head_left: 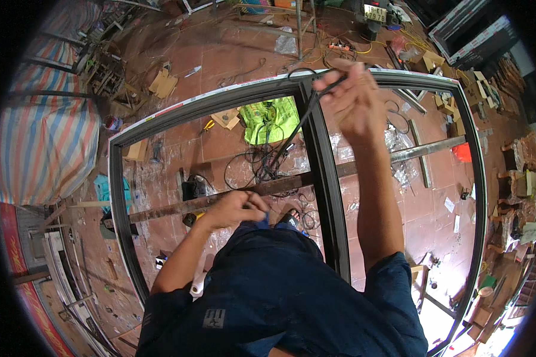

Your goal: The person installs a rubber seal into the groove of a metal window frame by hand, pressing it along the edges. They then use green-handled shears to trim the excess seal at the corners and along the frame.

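Note:
A large dark window frame (pixel 329 196) with a centre bar and pale outer edges lies across rusty metal supports (pixel 220 199) before me. My right hand (pixel 356 98), a little blurred, reaches to the far end of the centre bar, its fingers curled around a black rubber strip (pixel 307 116). From there the strip drops through the frame's left opening to a dark tangle (pixel 268 163) of the same stuff on the floor. Close to my waist, above the support, is my left hand (pixel 239 209), its fingers curled in; whatever they may hold is hidden.
Below the left opening lie a bright green bag (pixel 271 121), yellow-handled pliers (pixel 208 125) and cardboard. A striped tarp (pixel 47 149) covers something at left. Cables and a power strip (pixel 339 46) lie beyond the frame. Wrapped stacks (pixel 521 178) stand at right.

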Motion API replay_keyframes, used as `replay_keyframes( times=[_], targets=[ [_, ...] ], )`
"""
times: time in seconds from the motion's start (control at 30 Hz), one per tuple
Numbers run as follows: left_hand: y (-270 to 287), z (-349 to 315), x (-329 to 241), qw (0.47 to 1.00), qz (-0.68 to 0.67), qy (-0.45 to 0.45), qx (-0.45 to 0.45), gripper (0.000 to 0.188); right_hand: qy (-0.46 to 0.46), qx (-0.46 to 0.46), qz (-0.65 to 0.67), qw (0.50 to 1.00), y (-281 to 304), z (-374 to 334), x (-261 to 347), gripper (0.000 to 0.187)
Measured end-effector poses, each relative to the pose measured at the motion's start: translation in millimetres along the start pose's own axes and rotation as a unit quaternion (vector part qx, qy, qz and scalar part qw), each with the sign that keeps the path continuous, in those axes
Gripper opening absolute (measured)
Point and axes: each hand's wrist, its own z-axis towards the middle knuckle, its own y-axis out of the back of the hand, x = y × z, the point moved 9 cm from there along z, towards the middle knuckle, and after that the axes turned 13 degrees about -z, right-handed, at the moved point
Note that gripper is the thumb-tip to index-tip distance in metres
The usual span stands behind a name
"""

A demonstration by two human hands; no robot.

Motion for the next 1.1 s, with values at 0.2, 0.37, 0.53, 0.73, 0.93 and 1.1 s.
replay_keyframes(
  times=[0.2,0.37,0.53,0.73,0.93,1.1],
  targets=[
    [113,-72,-65,0.965,0.065,-0.02,-0.254,0.026,-0.008,-0.153,-0.175,0.972,94,14,-5,0.041],
    [165,-76,-235,0.805,0.3,-0.196,-0.473,0.027,-0.039,-0.211,-0.309,0.926,123,15,-42,0.043],
    [65,-27,-227,0.701,0.308,-0.392,-0.51,0.028,-0.077,-0.265,-0.266,0.924,165,-21,-92,0.038],
    [-10,117,5,0.941,0.167,-0.113,-0.271,0.029,-0.111,-0.303,-0.245,0.914,155,-58,-138,0.036],
    [-43,140,-10,0.911,0.23,-0.097,-0.329,0.025,-0.094,-0.309,-0.258,0.911,166,-66,-143,0.038],
    [-44,141,-17,0.915,0.185,-0.05,-0.356,0.024,-0.065,-0.314,-0.354,0.879,163,-66,-139,0.047]
  ],
)
